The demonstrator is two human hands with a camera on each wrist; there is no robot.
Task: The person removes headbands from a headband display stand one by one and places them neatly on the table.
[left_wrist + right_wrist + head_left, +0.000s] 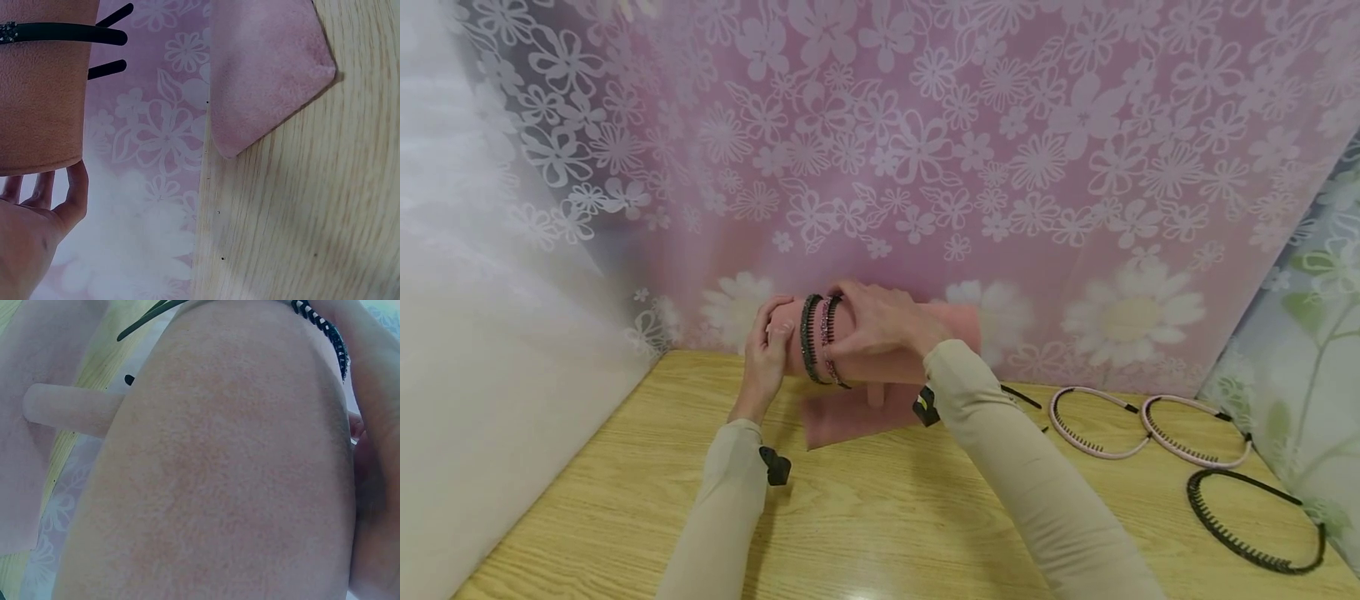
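Observation:
A pink plush headband stand (pixel 955 321) has a horizontal roll on a short post above a flat base. My left hand (pixel 763 354) grips the roll's left end, thumb in front; the left wrist view shows fingers (pixel 76 194) against its rim. Around the roll, near that end, sits a dark beaded headband (pixel 807 337) with comb teeth. Just right of it is a pinkish beaded headband (pixel 827 333), also around the roll. My right hand (pixel 883 321) holds this second one, thumb in front and fingers over the top. Its fingertips are partly hidden.
On the wooden table (pixel 865 517) at right lie two pink toothed headbands (pixel 1067 432) and a black one (pixel 1221 533). Another dark band (pixel 1021 396) is partly hidden behind my right sleeve. A floral curtain (pixel 887 167) hangs close behind the stand.

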